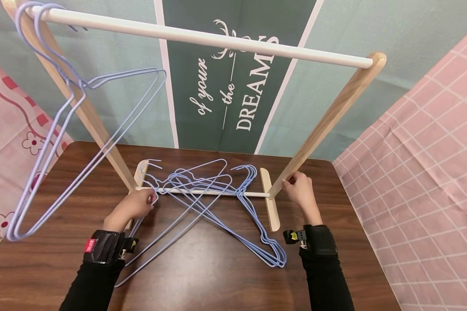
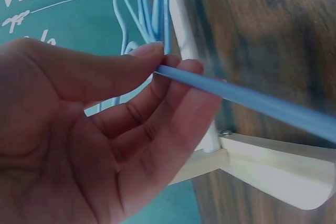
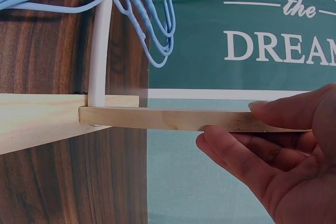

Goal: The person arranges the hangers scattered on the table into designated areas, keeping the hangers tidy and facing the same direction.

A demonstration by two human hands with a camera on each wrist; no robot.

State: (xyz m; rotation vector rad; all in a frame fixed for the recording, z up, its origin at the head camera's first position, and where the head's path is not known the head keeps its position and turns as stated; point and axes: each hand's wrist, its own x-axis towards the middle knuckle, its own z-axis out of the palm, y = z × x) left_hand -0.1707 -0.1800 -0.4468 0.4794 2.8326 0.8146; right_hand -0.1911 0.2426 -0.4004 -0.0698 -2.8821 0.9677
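My left hand [image 1: 134,204] pinches a blue hanger [image 2: 247,98] between thumb and fingers, beside the foot of the rack's left post [image 1: 101,134]. My right hand [image 1: 301,192] grips the lower part of the right wooden post [image 1: 327,125], thumb on one side and fingers on the other, as the right wrist view shows with that hand [image 3: 283,150]. Several blue hangers [image 1: 262,231] lie tangled over the lower white bar [image 1: 257,194] and on the table between the posts. From the left end of the upper white bar [image 1: 202,38] hang two more hangers [image 1: 62,125].
The rack stands on a dark wood table [image 1: 202,276], on two pale wooden feet [image 1: 271,211]. Behind it hangs a green and light blue cloth [image 1: 225,86] with white lettering. Pink patterned cloths stand at the left [image 1: 7,164] and the right [image 1: 432,172].
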